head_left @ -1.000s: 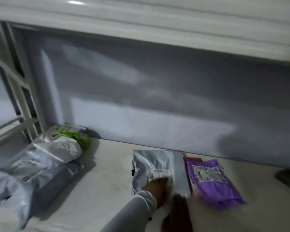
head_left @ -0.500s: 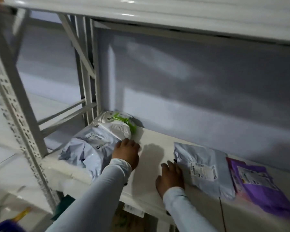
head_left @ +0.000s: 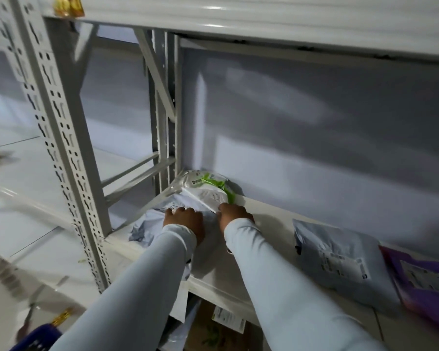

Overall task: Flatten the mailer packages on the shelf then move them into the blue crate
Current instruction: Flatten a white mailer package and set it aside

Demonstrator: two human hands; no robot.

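Both hands on the crumpled mailer pile (head_left: 160,214) at ten o'clock: left hand (head_left: 185,221) pressing it, right hand (head_left: 232,214) pinching its edge; long axis toward one o'clock; blue crate (head_left: 37,336) at seven o'clock.

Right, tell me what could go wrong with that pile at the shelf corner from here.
1. The grey mailer under the left hand already overhangs the shelf front edge; pressing could push it off.
2. The white mailer with green tape, which the right hand touches, lies on the pile and may slide toward the open frame side.
3. The blue crate sits low and to the left, so a long carry risks drops.
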